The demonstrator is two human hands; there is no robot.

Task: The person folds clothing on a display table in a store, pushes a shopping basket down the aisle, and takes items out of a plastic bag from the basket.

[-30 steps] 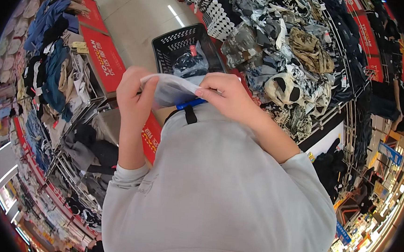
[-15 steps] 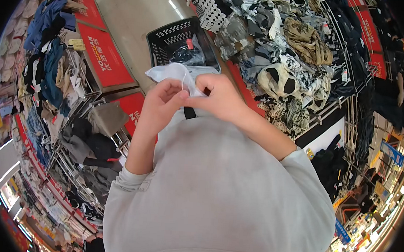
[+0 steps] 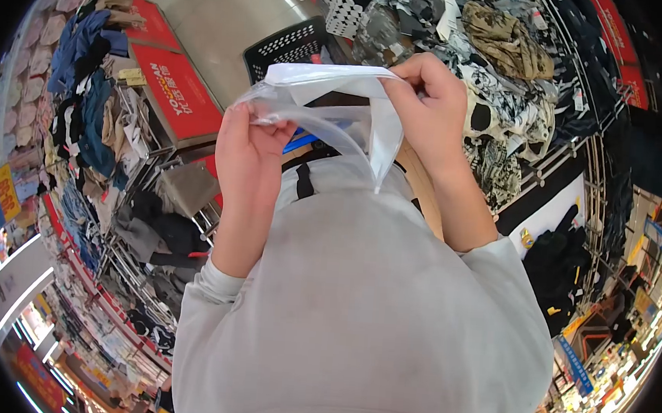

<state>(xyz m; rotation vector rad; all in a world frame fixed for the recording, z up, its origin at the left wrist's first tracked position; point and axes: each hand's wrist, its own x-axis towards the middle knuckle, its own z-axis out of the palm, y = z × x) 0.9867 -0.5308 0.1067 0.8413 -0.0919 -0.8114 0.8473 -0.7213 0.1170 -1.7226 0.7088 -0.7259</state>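
Observation:
A clear plastic bag [image 3: 337, 122] with a white, glossy part along its top stretches between my hands in front of my waist. My left hand [image 3: 255, 136] is closed on the bag's left side, its fingers curled. At the bag's upper right corner, my right hand [image 3: 428, 98] pinches the white edge between thumb and fingers. Behind the bag stands a black perforated basket [image 3: 285, 46], partly hidden by it. Something blue [image 3: 299, 141] shows below the bag at my waist.
Patterned and camouflage clothes [image 3: 511, 46] lie heaped on a rack at the right. Red sign boards [image 3: 174, 92] stand at the left beside racks of folded and hanging clothes [image 3: 83, 124]. A tiled floor [image 3: 214, 6] runs between them.
My hands were close together half a second ago; now they are apart, the right one raised to the right. The bag has been spread wide and covers more of the basket.

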